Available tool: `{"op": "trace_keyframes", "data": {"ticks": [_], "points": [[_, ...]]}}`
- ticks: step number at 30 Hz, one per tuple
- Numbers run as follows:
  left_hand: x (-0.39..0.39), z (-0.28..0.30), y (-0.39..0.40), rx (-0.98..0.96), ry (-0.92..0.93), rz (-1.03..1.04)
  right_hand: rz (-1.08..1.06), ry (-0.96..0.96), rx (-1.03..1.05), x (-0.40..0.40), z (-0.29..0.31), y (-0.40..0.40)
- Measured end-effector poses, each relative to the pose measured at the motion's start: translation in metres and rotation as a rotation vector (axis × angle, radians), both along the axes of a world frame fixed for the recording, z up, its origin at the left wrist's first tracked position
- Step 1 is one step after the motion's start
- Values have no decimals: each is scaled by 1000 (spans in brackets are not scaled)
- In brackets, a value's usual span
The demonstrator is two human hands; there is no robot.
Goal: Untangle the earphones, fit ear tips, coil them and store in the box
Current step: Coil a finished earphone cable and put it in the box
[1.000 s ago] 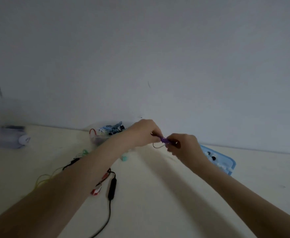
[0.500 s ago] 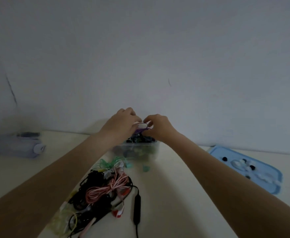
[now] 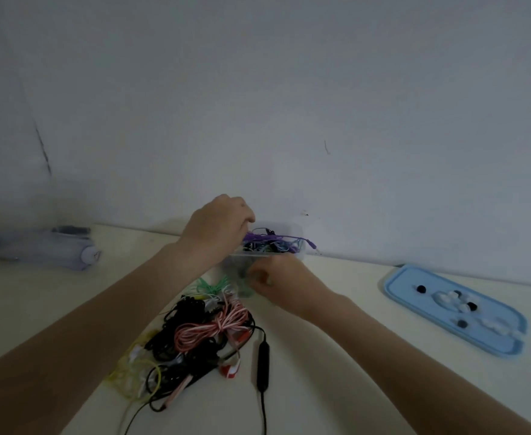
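Observation:
A clear plastic box stands by the wall, filled with coiled earphones. Purple earphones lie on top, their plug hanging over the right rim. My left hand reaches into the box from the left, fingers curled down onto the purple coil. My right hand is in front of the box with fingers curled against its near wall. A tangled pile of earphones, black, pink-white, yellow and green, lies on the table in front.
A blue tray with black and white ear tips lies at the right. A pale cylindrical item rests at the far left by the wall. A black inline remote on its cord runs toward the front edge.
Both hands carried the purple earphones to the box. The left hand now pushes them in; the right hand has dropped from the coil to the box's front wall.

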State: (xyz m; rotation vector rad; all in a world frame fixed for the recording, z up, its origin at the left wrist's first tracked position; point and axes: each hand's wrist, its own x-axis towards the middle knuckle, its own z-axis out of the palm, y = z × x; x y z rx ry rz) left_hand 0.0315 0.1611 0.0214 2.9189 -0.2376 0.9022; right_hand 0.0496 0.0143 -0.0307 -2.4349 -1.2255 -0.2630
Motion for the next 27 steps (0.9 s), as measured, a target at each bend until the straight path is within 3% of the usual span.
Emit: {"op": "trace_keyframes", "data": {"ticks": [3, 10, 14, 17, 20, 23, 27], "points": [[-19, -5, 4, 8, -11, 48, -150, 22, -105, 2, -12, 28], [-32, -34, 14, 43, 481, 213, -296, 167, -14, 3, -18, 34], [-32, -26, 14, 112, 366, 219, -273, 202, 188, 5, -3, 20], [-33, -10, 15, -86, 299, 105, -207, 284, 417, 0, 15, 11], [-35, 4, 5, -413, 315, -47, -177, 392, 633, -5, 35, 3], [-37, 23, -13, -786, 338, -80, -156, 356, 733, -9, 57, -9], [-38, 38, -48, -1041, 431, -257, -187, 345, 810, -11, 79, -44]]}}
